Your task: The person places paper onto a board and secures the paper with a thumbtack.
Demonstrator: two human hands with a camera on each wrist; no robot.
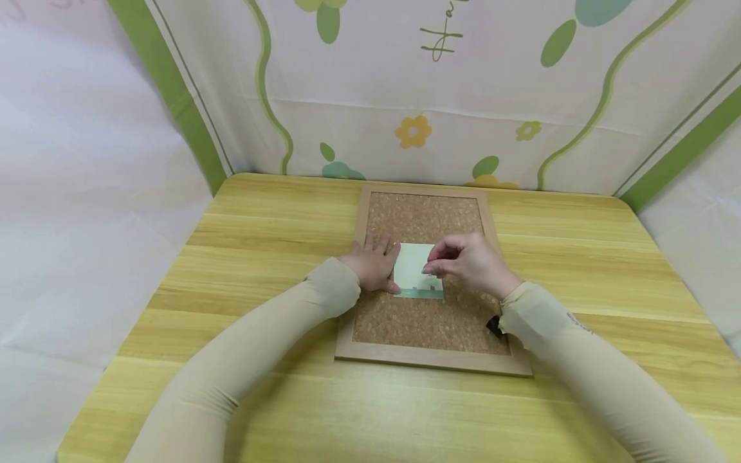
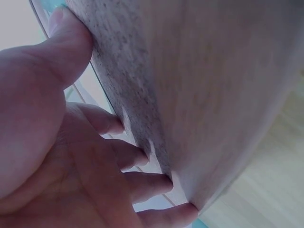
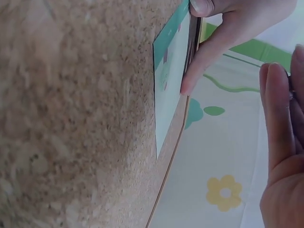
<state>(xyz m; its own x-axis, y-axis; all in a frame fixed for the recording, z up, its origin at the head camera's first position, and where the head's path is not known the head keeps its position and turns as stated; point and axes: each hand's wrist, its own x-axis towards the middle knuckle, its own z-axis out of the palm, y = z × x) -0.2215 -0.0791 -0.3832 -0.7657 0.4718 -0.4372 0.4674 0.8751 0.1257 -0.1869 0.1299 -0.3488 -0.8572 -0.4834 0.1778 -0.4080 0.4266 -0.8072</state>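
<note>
A pale green paper note [image 1: 412, 265] with a darker green band along its near edge lies on the cork board [image 1: 405, 321]. Spread flat, my left hand [image 1: 373, 265] holds down the note's left edge with thumb and index finger. Its other fingers [image 2: 147, 183] reach across the cork to the wooden frame. Over the note's right part, my right hand [image 1: 469, 260] pinches a small dark, silvery thing [image 3: 291, 89], apparently a pushpin, between thumb and fingers. Fingertips hide most of it. In the right wrist view, that hand is raised off the note.
The board's light wooden frame [image 1: 428, 357] rests on a yellow wood-grain table [image 1: 278, 218]. A small black object [image 1: 496, 326] shows beside the right wrist. White cloth with printed flowers [image 1: 347, 128] hangs behind the table.
</note>
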